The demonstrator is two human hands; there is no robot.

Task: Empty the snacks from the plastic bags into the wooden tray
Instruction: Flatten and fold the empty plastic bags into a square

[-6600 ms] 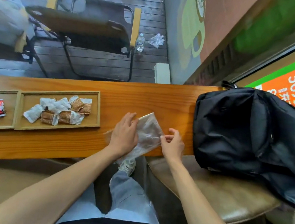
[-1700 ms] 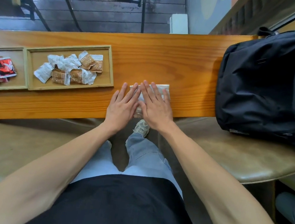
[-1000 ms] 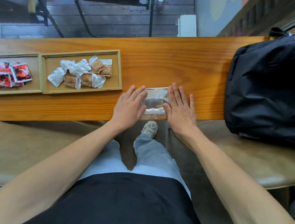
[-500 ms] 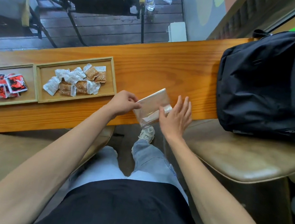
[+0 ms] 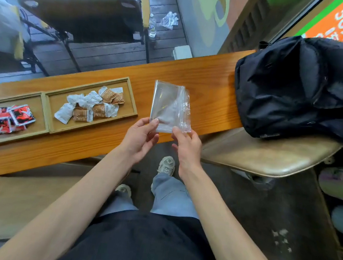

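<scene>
Both my hands pinch the folded, empty-looking plastic bag [image 5: 170,108] at its lower edge: left hand [image 5: 141,139] fingers at 7 o'clock, right hand [image 5: 185,146] at 5. Keep the folds pressed; snacks [image 5: 92,104] fill the wooden tray [image 5: 132,101] at 9.

Bright, even daylight; soft shadows, wide-angle bending at edges, slight motion blur.

Clear plastic bags [image 5: 170,106]; red-black and brown-white snacks [image 5: 92,105]; black backpack [image 5: 305,88]

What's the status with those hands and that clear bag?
Left hand and right hand pinch folded clear plastic bags, apparently empty. Wrapped snacks lie in wooden tray. Nothing blocking.
</scene>
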